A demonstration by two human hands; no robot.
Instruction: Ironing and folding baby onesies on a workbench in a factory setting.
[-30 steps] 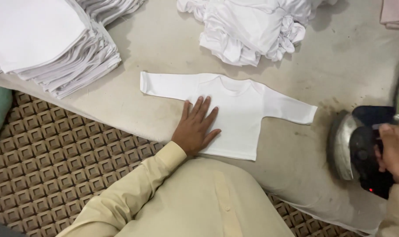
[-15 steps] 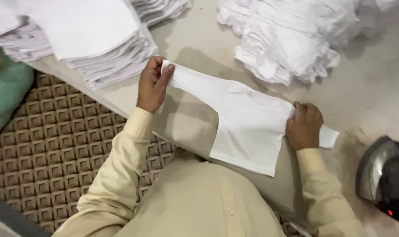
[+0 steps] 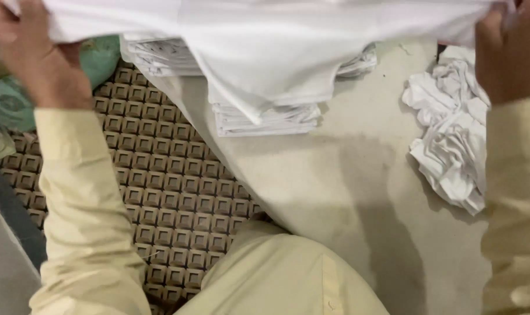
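A small white long-sleeved shirt [image 3: 265, 52] is lifted up across the top of the view, stretched between both hands. My left hand [image 3: 28, 49] grips its left end at the upper left. My right hand [image 3: 510, 52] grips its right end at the upper right. The shirt hangs above a stack of folded white garments [image 3: 265, 119] and hides most of it. Both arms wear pale yellow sleeves.
A padded beige work surface [image 3: 335, 192] lies below the shirt. A heap of crumpled white garments [image 3: 451, 140] sits at its right. A brown patterned mat [image 3: 160, 175] covers the floor at left, with green cloth [image 3: 8, 105] beyond it.
The shirt lay flat a second ago, with my right hand on the iron. Both hands then took its sleeve ends and raised it; the view swung left, and the iron left the frame.
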